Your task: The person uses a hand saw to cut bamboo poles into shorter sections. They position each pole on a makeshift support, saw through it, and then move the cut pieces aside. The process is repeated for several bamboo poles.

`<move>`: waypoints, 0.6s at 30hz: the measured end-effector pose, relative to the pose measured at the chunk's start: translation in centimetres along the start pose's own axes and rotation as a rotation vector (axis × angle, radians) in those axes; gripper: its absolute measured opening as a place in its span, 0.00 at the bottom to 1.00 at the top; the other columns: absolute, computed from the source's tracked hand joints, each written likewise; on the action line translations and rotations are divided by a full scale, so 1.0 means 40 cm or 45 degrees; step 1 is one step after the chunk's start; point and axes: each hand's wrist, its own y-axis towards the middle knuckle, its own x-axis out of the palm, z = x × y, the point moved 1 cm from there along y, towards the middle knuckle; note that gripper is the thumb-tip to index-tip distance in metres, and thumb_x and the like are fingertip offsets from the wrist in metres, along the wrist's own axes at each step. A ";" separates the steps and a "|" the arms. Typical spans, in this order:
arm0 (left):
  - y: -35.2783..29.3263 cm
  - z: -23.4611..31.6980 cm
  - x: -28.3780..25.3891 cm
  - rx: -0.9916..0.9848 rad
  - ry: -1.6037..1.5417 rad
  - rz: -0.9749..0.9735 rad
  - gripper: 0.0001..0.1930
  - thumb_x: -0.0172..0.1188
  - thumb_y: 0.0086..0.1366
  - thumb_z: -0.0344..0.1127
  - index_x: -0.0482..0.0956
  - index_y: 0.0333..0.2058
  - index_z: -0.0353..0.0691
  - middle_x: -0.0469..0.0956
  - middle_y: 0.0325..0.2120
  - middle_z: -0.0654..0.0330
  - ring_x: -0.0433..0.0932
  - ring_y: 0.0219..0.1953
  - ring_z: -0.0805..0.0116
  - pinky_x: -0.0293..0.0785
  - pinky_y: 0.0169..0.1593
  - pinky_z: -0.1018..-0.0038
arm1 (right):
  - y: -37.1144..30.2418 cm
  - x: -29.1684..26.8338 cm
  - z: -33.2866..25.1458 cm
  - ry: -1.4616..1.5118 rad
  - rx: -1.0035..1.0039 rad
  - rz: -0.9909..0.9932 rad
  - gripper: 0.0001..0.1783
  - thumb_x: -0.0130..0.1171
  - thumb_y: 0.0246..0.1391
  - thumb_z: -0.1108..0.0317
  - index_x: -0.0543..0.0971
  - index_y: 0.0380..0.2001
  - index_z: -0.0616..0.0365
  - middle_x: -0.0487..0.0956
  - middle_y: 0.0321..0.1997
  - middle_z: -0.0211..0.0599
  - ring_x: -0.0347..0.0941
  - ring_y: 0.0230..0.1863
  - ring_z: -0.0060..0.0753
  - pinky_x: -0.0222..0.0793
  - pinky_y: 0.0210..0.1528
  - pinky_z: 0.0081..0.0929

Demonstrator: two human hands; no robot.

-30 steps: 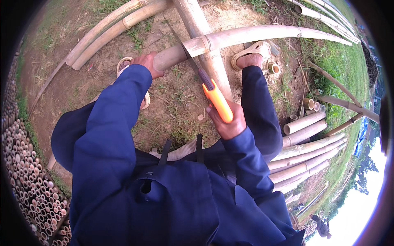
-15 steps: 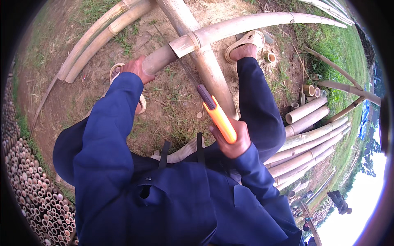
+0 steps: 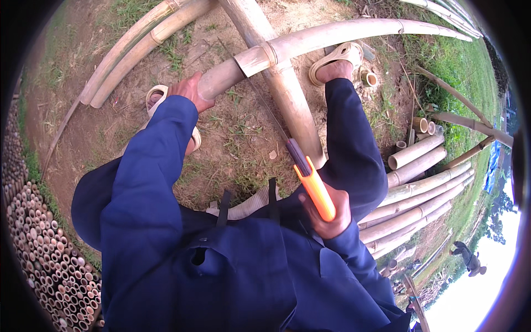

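My right hand (image 3: 331,211) is closed around the orange handle of a hand saw (image 3: 316,193). The thin blade runs up and to the left, into a dark cut across a bamboo pole (image 3: 326,37). My left hand (image 3: 189,92) grips the near left end of that pole, with the fingers partly hidden behind it. The pole lies across a thicker bamboo log (image 3: 293,102), just right of the cut. The stub between the cut and my left hand is still joined in line with the pole.
Two long bamboo poles (image 3: 145,47) lie at the upper left. Many cut bamboo tubes (image 3: 52,249) are stacked at the lower left. Bamboo lengths (image 3: 417,207) and short pieces (image 3: 417,152) lie at the right. My sandalled feet (image 3: 338,63) flank the work. Another person (image 3: 469,259) is far off.
My right hand has drawn the saw back, down and to the right, and more blade shows below the cut. My left hand keeps its grip on the pole.
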 end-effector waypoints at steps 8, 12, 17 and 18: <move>0.019 0.020 0.002 0.016 0.010 0.014 0.33 0.73 0.47 0.52 0.76 0.50 0.45 0.85 0.42 0.46 0.84 0.47 0.43 0.78 0.54 0.53 | 0.257 0.123 0.047 -0.005 -0.137 0.130 0.08 0.66 0.57 0.71 0.79 0.35 0.64 0.75 0.22 0.54 0.71 0.24 0.60 0.70 0.31 0.41; 0.011 -0.005 -0.004 -0.039 -0.004 -0.068 0.35 0.74 0.47 0.53 0.76 0.52 0.45 0.85 0.44 0.47 0.84 0.49 0.45 0.77 0.56 0.53 | 0.129 0.055 0.025 0.005 -0.014 0.011 0.07 0.66 0.58 0.72 0.81 0.37 0.65 0.78 0.23 0.47 0.75 0.22 0.46 0.71 0.31 0.37; 0.004 -0.004 0.001 -0.030 0.017 -0.049 0.36 0.74 0.46 0.53 0.75 0.54 0.46 0.85 0.45 0.48 0.84 0.49 0.46 0.77 0.56 0.53 | -0.045 -0.021 -0.008 -0.089 -0.028 0.040 0.16 0.64 0.57 0.74 0.83 0.50 0.64 0.82 0.28 0.48 0.84 0.29 0.46 0.75 0.35 0.31; 0.003 -0.001 0.005 -0.040 0.021 -0.054 0.37 0.74 0.46 0.53 0.75 0.54 0.46 0.85 0.45 0.48 0.84 0.49 0.47 0.77 0.56 0.53 | 0.005 0.004 0.005 -0.064 0.009 0.007 0.14 0.65 0.57 0.74 0.83 0.47 0.64 0.81 0.26 0.49 0.81 0.27 0.47 0.74 0.34 0.33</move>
